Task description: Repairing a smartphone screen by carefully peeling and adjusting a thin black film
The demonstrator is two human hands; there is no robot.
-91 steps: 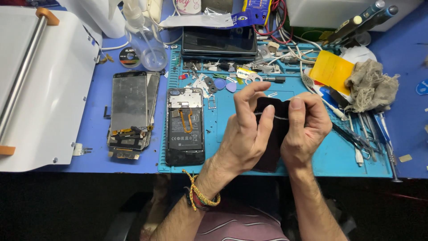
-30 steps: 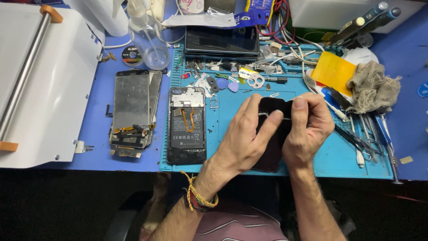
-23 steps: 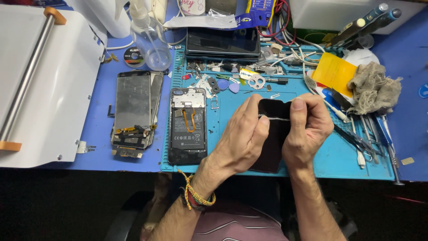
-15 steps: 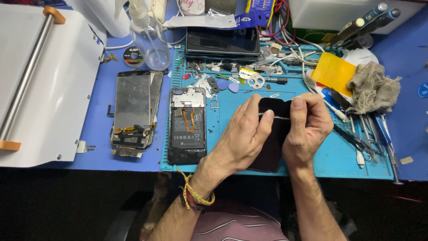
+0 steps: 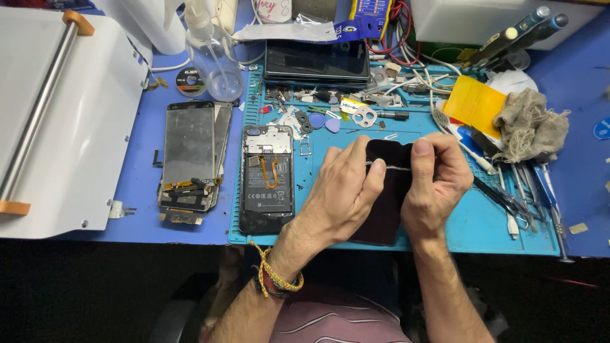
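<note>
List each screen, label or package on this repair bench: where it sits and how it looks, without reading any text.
Dark tablet screen: top centre, black rectangle.
Removed phone display: left of mat, grey, reflective.
Battery label: inside opened phone, dark rectangle.
Clear plastic package: behind tablet, crumpled.

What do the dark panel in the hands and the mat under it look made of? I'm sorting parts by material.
Dark panel: probably glossy plastic or glass, smooth and black; the left hand and right hand pinch its upper end. Work mat: likely matte silicone or rubber, a soft turquoise sheet with moulded compartments.
</note>
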